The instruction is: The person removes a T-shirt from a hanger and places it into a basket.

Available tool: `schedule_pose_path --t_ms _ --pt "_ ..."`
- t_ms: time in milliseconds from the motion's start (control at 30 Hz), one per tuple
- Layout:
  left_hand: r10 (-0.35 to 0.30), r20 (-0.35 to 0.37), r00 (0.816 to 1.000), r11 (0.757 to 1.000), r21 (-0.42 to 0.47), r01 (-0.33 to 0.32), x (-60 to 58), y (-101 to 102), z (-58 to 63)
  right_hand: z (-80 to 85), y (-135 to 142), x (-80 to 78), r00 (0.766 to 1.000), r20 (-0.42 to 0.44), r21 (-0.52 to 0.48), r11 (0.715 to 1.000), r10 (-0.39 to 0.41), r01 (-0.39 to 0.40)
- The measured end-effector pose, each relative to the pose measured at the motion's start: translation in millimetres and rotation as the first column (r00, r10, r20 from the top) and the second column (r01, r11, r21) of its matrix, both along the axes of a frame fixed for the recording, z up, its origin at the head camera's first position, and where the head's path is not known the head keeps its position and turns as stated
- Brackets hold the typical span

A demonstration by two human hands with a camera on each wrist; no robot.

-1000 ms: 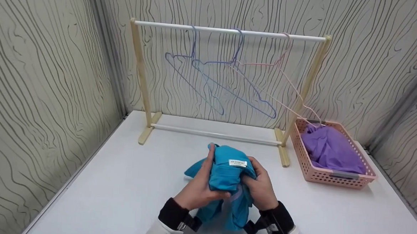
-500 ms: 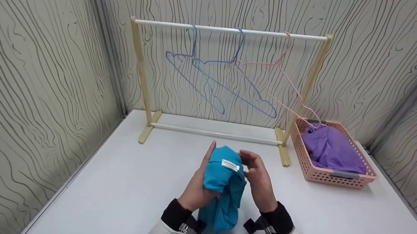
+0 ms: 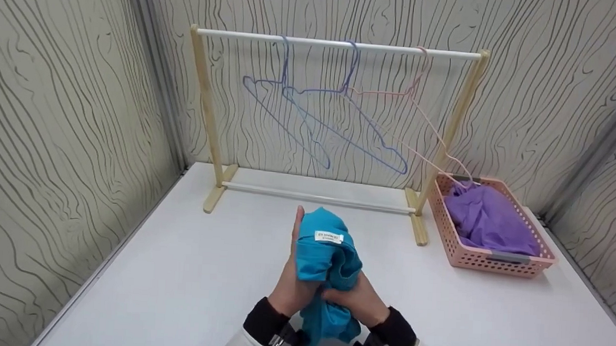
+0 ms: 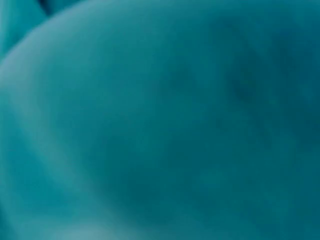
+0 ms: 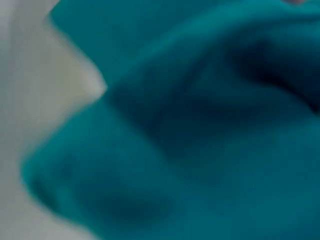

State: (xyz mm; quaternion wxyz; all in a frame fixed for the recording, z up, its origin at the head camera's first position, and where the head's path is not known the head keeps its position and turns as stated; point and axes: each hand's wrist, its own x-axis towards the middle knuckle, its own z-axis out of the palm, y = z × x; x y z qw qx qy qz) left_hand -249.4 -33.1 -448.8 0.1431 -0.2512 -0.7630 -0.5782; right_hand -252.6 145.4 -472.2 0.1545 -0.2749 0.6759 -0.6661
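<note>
A bunched turquoise garment (image 3: 314,260) with a white label (image 3: 329,237) is held over the table between both hands. My left hand (image 3: 290,283) grips its left side, one finger straight up along the edge and the other fingers hidden by the cloth. Lower on the right, my right hand (image 3: 359,299) grips the folds, its thumb across the front and its fingers behind. Loose cloth hangs down between the wrists. In the left wrist view the turquoise cloth (image 4: 160,120) fills nearly everything, blurred. Dark folds of the cloth (image 5: 175,125) show in the right wrist view.
Behind the hands stands a wooden rack (image 3: 206,104) with a white top rod (image 3: 315,41). On it hang a purple-blue hanger (image 3: 284,124), a second blue hanger (image 3: 362,139) and a pink hanger (image 3: 436,132). A pink basket (image 3: 493,263) with purple cloth (image 3: 490,219) sits at right on the white table (image 3: 176,271).
The garment has shifted left and turned. My right hand let go of its right side, came away, and now grips it lower down. My left hand kept hold throughout.
</note>
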Motion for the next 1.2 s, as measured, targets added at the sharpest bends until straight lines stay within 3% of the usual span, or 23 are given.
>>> schedule_pose_path --t_ms 100,167,267,300,367,400,467,567,667,733,900,1067,1200 --pt "0.001 0.000 1.000 0.996 -0.090 -0.001 1.6 -0.6 -0.1 0.0 -3.8 -1.5 0.981 -0.124 0.009 0.989 -0.147 0.149" --pt "-0.029 0.056 0.998 0.990 -0.135 0.037 3.1 -2.8 -0.6 0.8 -3.8 -4.0 0.937 -0.254 -0.010 0.970 -0.239 0.245" --pt "-0.062 0.127 0.990 0.982 -0.169 0.083 1.6 -6.6 -2.3 4.2 1.6 -8.9 0.847 -0.412 -0.051 0.936 -0.337 0.347" --pt "-0.045 0.131 0.990 0.979 -0.189 0.070 0.0 -8.2 -3.5 6.3 4.9 -10.7 0.827 -0.437 -0.064 0.930 -0.353 0.363" --pt "0.047 0.093 0.995 0.967 -0.255 -0.021 -4.9 -11.4 -6.0 12.0 13.0 -14.2 0.799 -0.464 -0.071 0.915 -0.383 0.398" --pt "0.107 0.053 0.993 0.952 -0.292 -0.087 -7.2 -13.4 -7.5 15.4 17.5 -15.7 0.792 -0.459 -0.074 0.906 -0.401 0.416" --pt "0.234 -0.041 0.971 0.896 -0.378 -0.232 -11.2 -19.0 -11.5 23.2 26.2 -18.2 0.797 -0.411 -0.082 0.888 -0.444 0.452" --pt "0.361 -0.186 0.914 0.782 -0.473 -0.405 -17.3 -28.8 -17.9 34.7 38.4 -19.8 0.802 -0.297 -0.085 0.851 -0.518 0.518" --pt "0.413 -0.266 0.871 0.688 -0.536 -0.489 -24.2 -40.0 -24.7 44.1 49.0 -19.4 0.795 -0.183 -0.085 0.815 -0.578 0.573" --pt "0.430 -0.278 0.859 0.649 -0.567 -0.508 -27.9 -47.6 -28.9 48.6 55.5 -18.6 0.785 -0.143 -0.085 0.798 -0.603 0.597" --pt "0.462 -0.253 0.850 0.603 -0.613 -0.510 -34.0 -65.3 -40.1 55.7 70.0 -18.5 0.756 -0.121 -0.112 0.765 -0.644 0.634" --pt "0.482 -0.204 0.852 0.585 -0.649 -0.486 -36.8 -75.4 -53.4 64.8 86.3 -16.3 0.708 -0.086 -0.159 0.711 -0.701 0.685" --pt "0.484 -0.177 0.857 0.577 -0.672 -0.464 -38.2 -77.4 -59.5 78.1 105.1 -9.4 0.653 -0.028 -0.166 0.648 -0.757 0.744"
